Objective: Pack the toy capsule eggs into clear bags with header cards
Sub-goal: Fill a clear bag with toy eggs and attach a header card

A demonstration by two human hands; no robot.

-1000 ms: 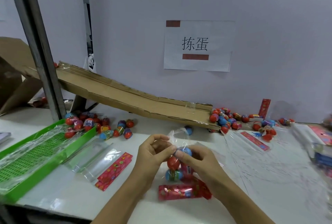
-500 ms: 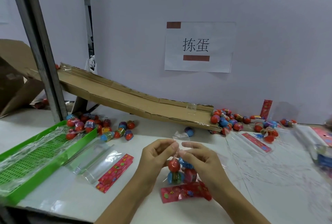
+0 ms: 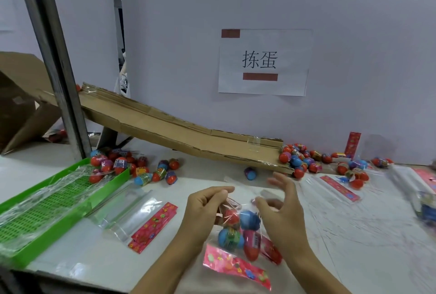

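A clear bag (image 3: 238, 230) holding several red and blue capsule eggs hangs over the table's near edge, its pink header card (image 3: 236, 266) at the bottom. My left hand (image 3: 207, 204) pinches the bag's open top edge. My right hand (image 3: 280, 206) is beside the bag with fingers spread and blurred, thumb by the bag's mouth, holding nothing that I can see. Loose eggs lie in a pile (image 3: 304, 159) at the foot of the cardboard ramp (image 3: 179, 130), and another pile (image 3: 122, 164) lies left of it.
A green slotted tray (image 3: 47, 206) covered in plastic film sits at the left. Empty clear bags with pink header cards (image 3: 141, 220) lie beside it, more (image 3: 339, 189) at the right. A metal post (image 3: 54, 62) stands at the left, with folded cardboard behind it.
The right hand has let go of the bag's top and lifted with fingers spread. The eggs have settled lower in the bag, which the left hand still pinches.
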